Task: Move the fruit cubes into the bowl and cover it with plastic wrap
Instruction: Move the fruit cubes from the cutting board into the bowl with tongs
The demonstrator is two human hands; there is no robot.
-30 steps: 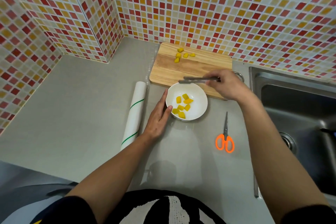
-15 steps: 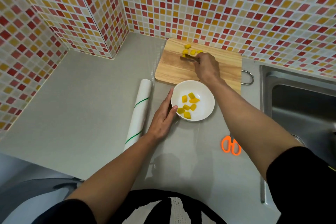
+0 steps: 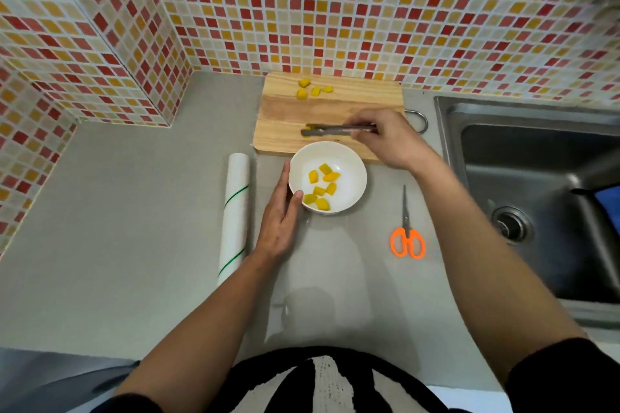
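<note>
Head view: right hand (image 3: 385, 139) holds tongs (image 3: 335, 129) horizontal (tips left, w/ cube).

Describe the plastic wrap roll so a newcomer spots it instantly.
Start at the wooden cutting board against the tiled wall, then drop to the white bowl before it. Beyond the left hand lies the plastic wrap roll: a long white tube with thin green stripes.

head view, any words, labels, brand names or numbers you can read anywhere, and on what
None can be read.
Plastic wrap roll: only green diagonal lines, no lettering.
Scissors: orange handles, no visible mark.
Bowl, cutting board and tongs: plain, no print.
</note>
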